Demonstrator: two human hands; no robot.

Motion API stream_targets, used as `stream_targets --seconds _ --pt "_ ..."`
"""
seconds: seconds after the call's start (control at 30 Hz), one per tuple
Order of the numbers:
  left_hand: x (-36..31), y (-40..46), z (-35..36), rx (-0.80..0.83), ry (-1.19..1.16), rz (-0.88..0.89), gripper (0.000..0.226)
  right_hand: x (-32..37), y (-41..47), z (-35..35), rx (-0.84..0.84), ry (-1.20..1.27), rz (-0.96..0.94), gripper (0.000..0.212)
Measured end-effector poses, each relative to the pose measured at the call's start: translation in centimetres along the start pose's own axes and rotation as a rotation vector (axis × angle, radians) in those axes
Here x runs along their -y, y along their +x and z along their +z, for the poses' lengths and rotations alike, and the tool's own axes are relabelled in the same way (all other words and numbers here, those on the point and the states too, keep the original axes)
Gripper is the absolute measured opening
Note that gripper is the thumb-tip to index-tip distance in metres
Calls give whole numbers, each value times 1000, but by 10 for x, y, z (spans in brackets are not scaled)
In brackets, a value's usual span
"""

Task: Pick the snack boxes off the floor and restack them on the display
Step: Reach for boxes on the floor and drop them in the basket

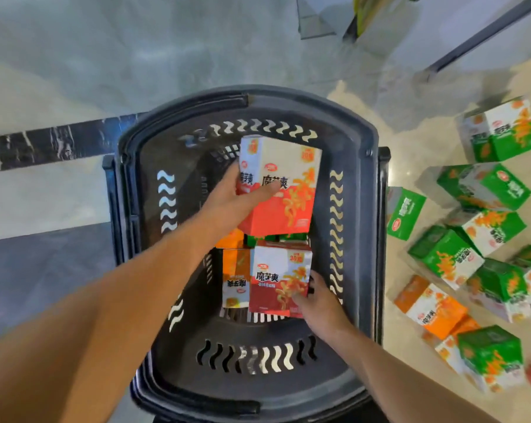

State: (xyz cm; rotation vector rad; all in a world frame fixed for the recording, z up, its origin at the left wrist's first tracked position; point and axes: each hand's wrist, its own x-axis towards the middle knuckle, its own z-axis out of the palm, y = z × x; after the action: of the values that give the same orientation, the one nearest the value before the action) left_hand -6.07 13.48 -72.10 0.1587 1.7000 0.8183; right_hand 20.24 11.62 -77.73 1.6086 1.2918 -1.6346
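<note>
Both hands reach into a dark basket (354, 141) — left hand (233, 206) grips a red snack box (288, 190), right hand (316, 300) pinches another box (276, 279), likely gathering them; green boxes (447, 257) litter the floor (410, 315).

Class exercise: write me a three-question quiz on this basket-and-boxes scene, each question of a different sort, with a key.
1. True or false: the left hand holds a green box.
2. What does the right hand grip? A) the basket rim B) the dark red box C) nothing
3. Fill in: the green boxes lie on the ____, right of the basket.

Key: 1 false, it holds the red and white box; 2 B; 3 floor.
</note>
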Motion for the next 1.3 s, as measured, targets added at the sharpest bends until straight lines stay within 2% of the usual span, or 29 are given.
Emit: stream_targets --seconds 0.07,0.13,0.2,0.27,0.33,0.4,0.53,0.63,0.77,0.9,1.0,1.13,1.3 --pt "17 26 16 47 135 -32 60 0 -2 0 -2 43 -13 35" --pt "41 43 26 34 364 -65 69 1 -4 1 -27 66 -34 39" --pt "62 44 32 11 622 -95 50 5 -5 1 -55 87 -39 44" --pt "87 35 35 15 724 -144 40 11 -6 -1 -68 127 -29 53" --pt "107 23 38 23 599 -204 47 20 -6 -5 -101 160 -19 65" --pt "118 16 43 -23 358 -217 49 30 -3 -9 -130 180 -14 76" --pt "105 -6 62 -43 95 -311 58 47 9 -9 -170 173 -67 80" --pt "107 -13 67 -20 35 -374 56 50 17 -10 -196 151 -54 74" --pt "108 -18 65 15 36 -357 65 51 16 -8 -162 128 -24 73" --pt "99 -24 55 -10 65 -377 45 50 5 -12 -173 94 -57 65" --pt "79 -51 41 -28 244 -275 28 58 -21 -19 -140 84 -84 58" --pt "24 -109 20 19 521 -84 31 86 -80 -44 -59 23 -147 62" --pt "-68 -205 -3 13 934 128 37 136 -186 -103 -1 -143 -251 48"
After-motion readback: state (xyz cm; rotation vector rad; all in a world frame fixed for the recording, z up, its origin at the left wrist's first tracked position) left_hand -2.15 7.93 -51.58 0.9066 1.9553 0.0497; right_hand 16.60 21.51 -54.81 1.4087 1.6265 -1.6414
